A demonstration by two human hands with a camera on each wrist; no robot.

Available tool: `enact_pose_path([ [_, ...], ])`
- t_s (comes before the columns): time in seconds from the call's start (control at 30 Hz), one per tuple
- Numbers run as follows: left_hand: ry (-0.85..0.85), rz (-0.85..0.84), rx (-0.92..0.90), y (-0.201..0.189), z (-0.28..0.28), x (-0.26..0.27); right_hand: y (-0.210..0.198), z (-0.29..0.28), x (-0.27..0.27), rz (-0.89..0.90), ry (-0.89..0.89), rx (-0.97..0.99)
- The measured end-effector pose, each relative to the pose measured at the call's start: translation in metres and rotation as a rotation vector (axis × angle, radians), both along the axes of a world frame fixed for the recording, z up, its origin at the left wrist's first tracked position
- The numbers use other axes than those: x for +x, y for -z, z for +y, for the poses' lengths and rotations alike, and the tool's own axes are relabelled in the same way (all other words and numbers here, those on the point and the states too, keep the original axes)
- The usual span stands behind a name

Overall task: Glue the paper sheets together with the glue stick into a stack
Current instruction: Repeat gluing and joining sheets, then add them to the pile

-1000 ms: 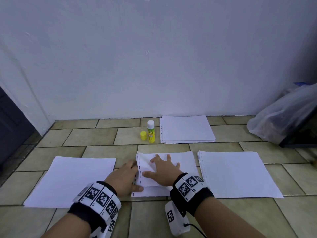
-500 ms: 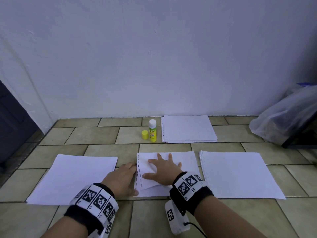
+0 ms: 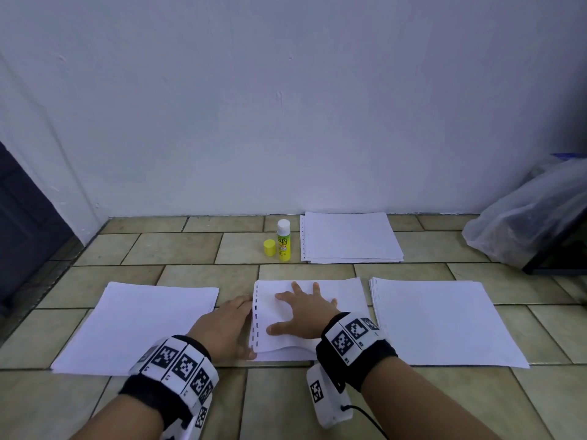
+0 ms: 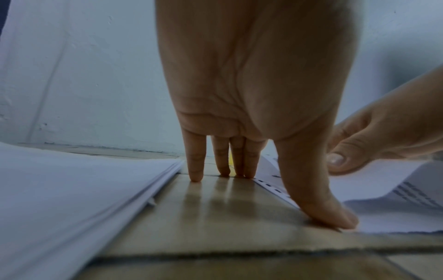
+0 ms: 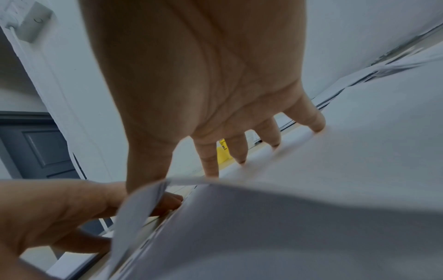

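Note:
A middle paper stack with a punched left edge lies on the tiled floor. My right hand presses flat on its top sheet with fingers spread; the sheet's near edge bulges up a little. My left hand rests beside the stack's left edge, its straight fingers on the tile and its thumb against the paper's near corner. The uncapped yellow glue stick stands upright at the back, with its yellow cap just to its left. Neither hand holds anything.
Three more white paper stacks lie around: one at the left, one at the right, one at the back by the wall. A plastic bag sits at the far right, a dark door at the left.
The top sheet lay askew with its left corner raised; it now lies flatter and squarer along the stack's punched edge. Both hands have stayed almost in place.

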State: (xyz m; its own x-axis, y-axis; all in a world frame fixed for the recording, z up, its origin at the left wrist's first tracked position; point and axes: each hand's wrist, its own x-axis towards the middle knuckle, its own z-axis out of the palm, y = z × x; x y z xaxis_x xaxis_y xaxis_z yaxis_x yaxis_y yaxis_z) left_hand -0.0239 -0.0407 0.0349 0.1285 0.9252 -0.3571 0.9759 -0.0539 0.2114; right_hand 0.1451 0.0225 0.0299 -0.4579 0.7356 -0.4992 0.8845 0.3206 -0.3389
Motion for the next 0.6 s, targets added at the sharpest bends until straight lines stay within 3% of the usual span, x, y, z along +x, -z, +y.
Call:
enact_pose_path([
  [0.6, -0.002, -0.008, -0.024, 0.0032, 0.0021, -0.0067, -0.0022, -0.0028, 0.0041, -0.052, -0.065, 0.008],
])
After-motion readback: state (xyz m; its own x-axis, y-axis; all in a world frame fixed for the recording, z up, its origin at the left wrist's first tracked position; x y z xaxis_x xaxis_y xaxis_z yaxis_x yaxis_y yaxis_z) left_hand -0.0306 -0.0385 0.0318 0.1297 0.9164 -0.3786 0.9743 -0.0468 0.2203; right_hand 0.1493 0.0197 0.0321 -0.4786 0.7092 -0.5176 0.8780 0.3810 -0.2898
